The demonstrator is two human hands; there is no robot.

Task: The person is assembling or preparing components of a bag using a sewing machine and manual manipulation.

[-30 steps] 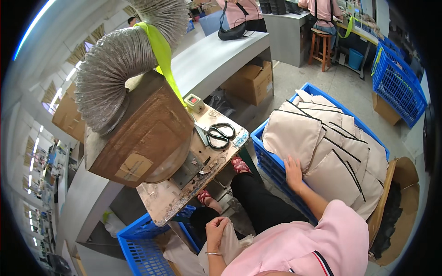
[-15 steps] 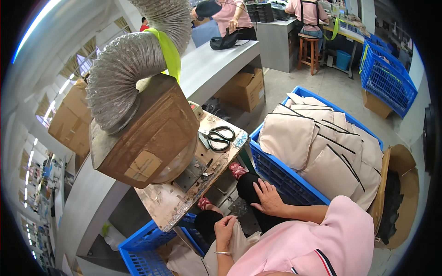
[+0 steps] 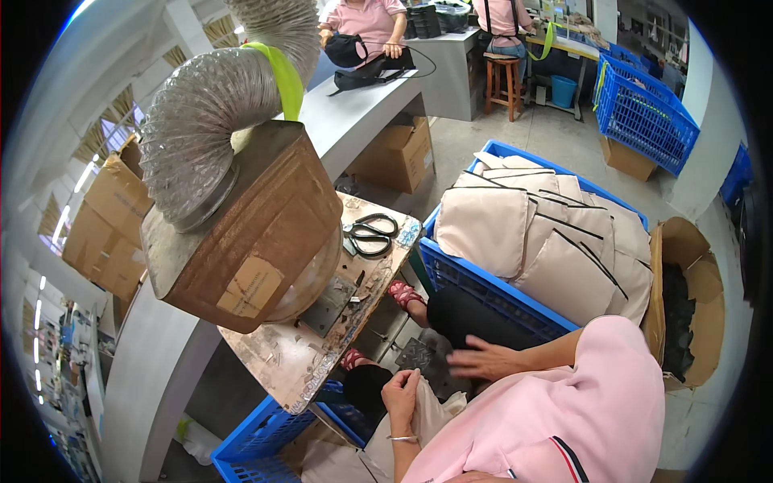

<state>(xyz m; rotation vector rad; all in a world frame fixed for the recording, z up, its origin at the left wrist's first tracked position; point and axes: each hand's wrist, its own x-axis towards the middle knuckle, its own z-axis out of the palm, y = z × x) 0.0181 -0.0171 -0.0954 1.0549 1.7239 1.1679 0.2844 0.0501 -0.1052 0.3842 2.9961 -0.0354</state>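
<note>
Low in the middle, my left hand (image 3: 399, 394) is closed, pinching the edge of a beige fabric piece (image 3: 432, 414) that drapes over my lap. My right hand (image 3: 483, 359) hovers a little to the right of it, fingers stretched out and smeared by motion, with nothing seen in it. More beige fabric (image 3: 326, 460) lies in a blue crate (image 3: 241, 439) at the lower left. To the right, another blue crate (image 3: 499, 299) holds a pile of beige fabric pieces (image 3: 483, 229) with black edging.
Ahead stands a worn work table (image 3: 266, 362) with black-handled scissors (image 3: 372, 235) and a brown hood-like housing (image 3: 258, 233) joined to a silver duct (image 3: 201, 121). An open carton (image 3: 708, 298) with dark pieces is at the right. Behind a grey counter (image 3: 362, 121), a person handles a black bag.
My right hand has left my knee and come down and nearer to the left hand. The left hand keeps its grip on the fabric. The view has shifted slightly.
</note>
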